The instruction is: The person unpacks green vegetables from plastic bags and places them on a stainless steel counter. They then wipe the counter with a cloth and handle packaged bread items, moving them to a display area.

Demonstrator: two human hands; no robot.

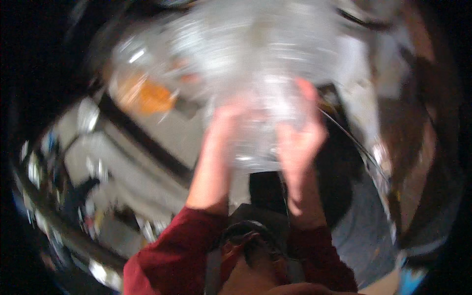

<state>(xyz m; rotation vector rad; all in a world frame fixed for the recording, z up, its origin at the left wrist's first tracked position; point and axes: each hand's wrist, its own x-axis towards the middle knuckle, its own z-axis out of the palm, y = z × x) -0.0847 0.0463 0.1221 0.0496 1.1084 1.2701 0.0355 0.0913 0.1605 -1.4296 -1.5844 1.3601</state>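
A large crumpled sheet or bag of clear plastic (254, 151) fills the upper middle of the head view, badly smeared by motion. My right hand (304, 129) grips its near right part, with the thumb and fingers bent around the film. On its left side, my left hand (236, 108) is blurred and partly veiled by the plastic. The fingers of that hand seem closed on the film. Whether anything lies inside the plastic cannot be made out.
An orange item (156, 96) lies left of the plastic, apparently under or inside clear film. Below it runs a pale work surface (173, 136) with a dark edge strip (143, 136). A thin cord or wire (344, 131) slants down on the right. Blurred small items crowd the far left.
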